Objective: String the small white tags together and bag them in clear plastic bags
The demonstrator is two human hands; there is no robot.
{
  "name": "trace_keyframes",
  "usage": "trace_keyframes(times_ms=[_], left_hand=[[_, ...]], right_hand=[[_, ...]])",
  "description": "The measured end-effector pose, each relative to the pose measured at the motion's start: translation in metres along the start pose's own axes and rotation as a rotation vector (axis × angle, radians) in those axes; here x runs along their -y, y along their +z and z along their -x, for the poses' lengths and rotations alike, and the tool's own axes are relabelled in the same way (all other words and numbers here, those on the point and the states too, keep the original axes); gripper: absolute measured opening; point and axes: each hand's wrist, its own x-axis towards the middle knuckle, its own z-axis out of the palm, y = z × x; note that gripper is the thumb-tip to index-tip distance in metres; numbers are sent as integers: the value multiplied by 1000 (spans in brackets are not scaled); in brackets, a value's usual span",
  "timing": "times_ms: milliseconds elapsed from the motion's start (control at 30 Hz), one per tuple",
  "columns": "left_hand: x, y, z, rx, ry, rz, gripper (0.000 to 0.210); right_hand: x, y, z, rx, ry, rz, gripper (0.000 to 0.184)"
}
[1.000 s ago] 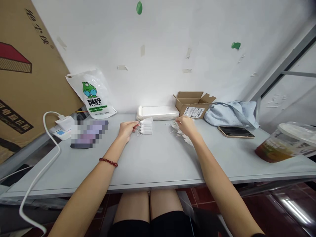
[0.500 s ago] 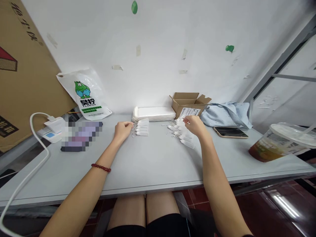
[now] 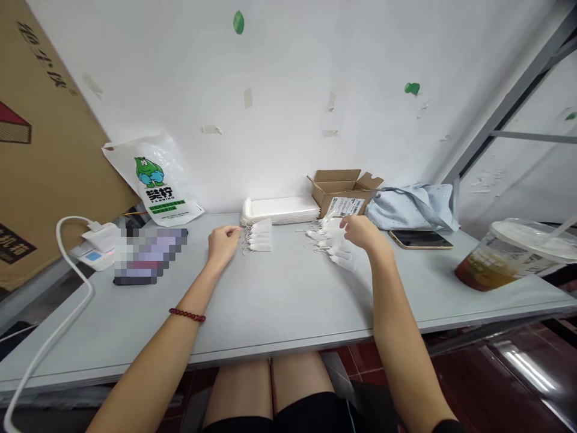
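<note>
Several tags (image 3: pixel 261 238) beside left hand (image 3: pixel 223 245); more near right hand (image 3: pixel 362 231)

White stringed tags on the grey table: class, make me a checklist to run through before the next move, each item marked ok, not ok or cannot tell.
1. Slim white tags in the left row lie side by side: ok.
2. Slim white tags in the right group lie evenly: not ok, they are splayed at different angles.
3. Bare left hand, beside the left row, is free of tags: cannot tell, its fingertips are too small to read.
4. Bare right hand, at the right group, grips a tag: cannot tell.
5. Clear plastic drink cup stands apart from both hands: ok.
</note>
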Motion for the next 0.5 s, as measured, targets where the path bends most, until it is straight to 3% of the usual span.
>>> trace_keyframes(times_ms=[333,500], left_hand=[[-3,1,4,-2,25,11,27],[-8,0,7,-14,20,35,26]], right_hand=[[-1,17,-11,-9,-82,37,33],[-4,15,-11,-129,-122,-56,28]])
